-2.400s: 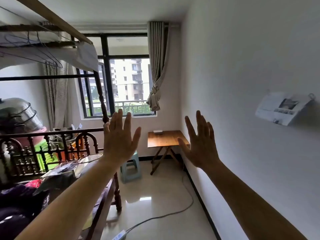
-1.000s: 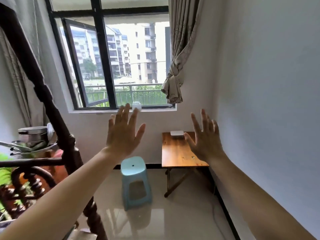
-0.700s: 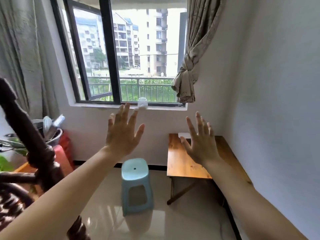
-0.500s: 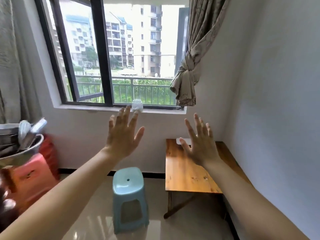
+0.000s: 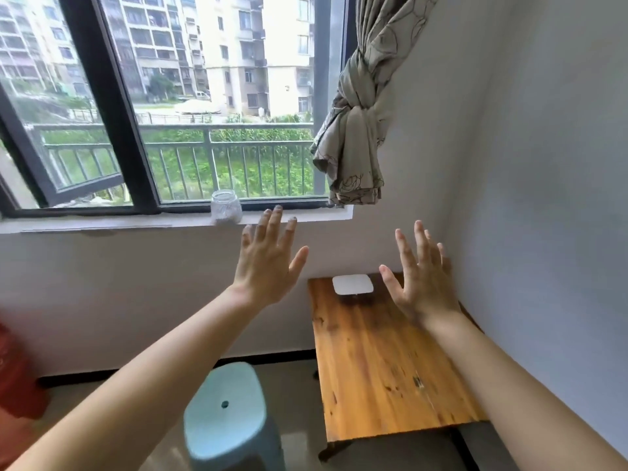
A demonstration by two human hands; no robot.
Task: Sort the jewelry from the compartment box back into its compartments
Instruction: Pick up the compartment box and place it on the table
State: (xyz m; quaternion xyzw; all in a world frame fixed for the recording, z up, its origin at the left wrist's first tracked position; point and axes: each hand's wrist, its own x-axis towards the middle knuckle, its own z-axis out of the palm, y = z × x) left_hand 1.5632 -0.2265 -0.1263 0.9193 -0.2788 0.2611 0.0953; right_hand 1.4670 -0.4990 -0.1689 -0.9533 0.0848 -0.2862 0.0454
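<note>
A small white box (image 5: 352,284) with rounded corners lies shut at the far end of a narrow wooden table (image 5: 380,362) set against the right wall. No jewelry shows. My left hand (image 5: 268,263) is raised in the air left of the table, fingers spread, holding nothing. My right hand (image 5: 421,277) is raised over the table's far right part, just right of the box, fingers spread and empty too. Neither hand touches the box.
A light blue plastic stool (image 5: 227,416) stands on the floor left of the table. A glass jar (image 5: 226,207) sits on the window sill (image 5: 136,223). A knotted curtain (image 5: 353,130) hangs above the table. Something red (image 5: 13,368) sits at the far left.
The view has come closer to the table and window, so the bed frame and clutter at the left have left the picture. Both hands stay raised and spread.
</note>
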